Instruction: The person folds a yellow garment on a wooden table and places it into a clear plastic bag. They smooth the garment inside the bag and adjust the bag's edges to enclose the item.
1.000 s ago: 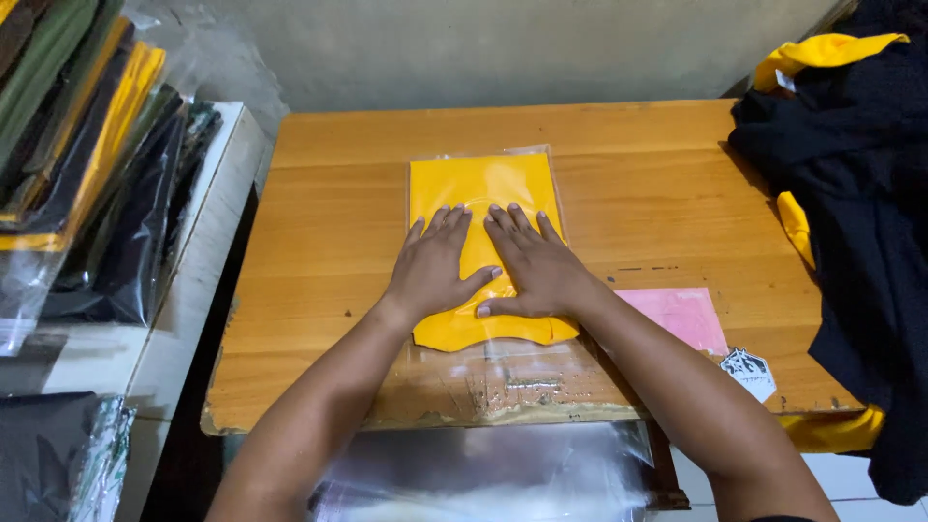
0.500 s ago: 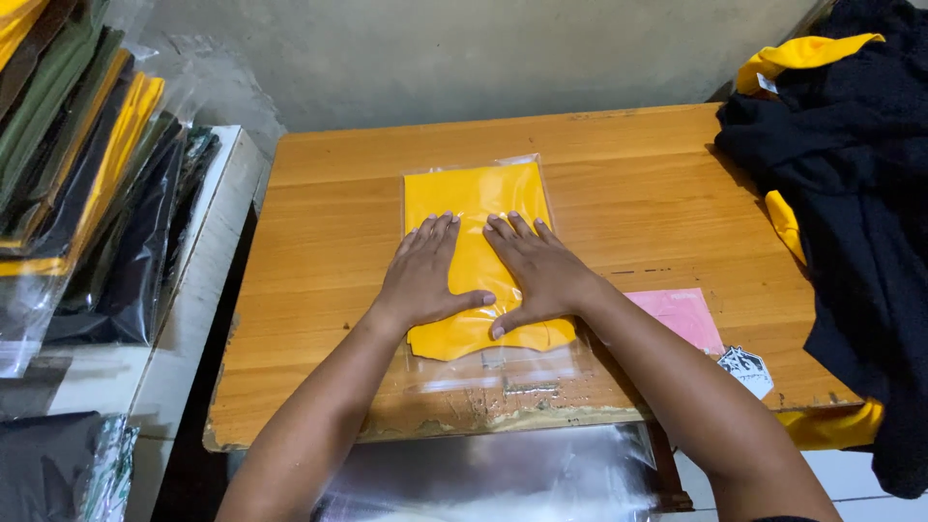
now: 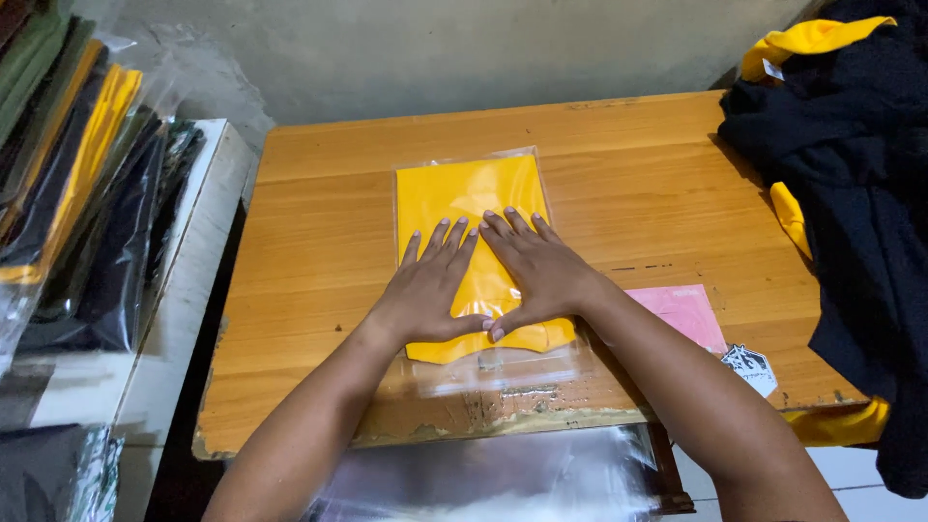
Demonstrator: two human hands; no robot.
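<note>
Both hands, left (image 3: 430, 290) & right (image 3: 541, 275), lie flat w/ fingers spread, pressing the folded yellow garment (image 3: 471, 198) in its clear bag (image 3: 503, 362) at surface (image 3: 309, 251) centre. Garment looks fully inside; bag's open end at 6 o'clock appears unsealed. Dark clothes pile (image 3: 860, 193) at 3 o'clock.

yellow garment (image 3: 471, 198) — orange-brown table (image 3: 319, 251) — pink card (image 3: 684, 311)
</note>
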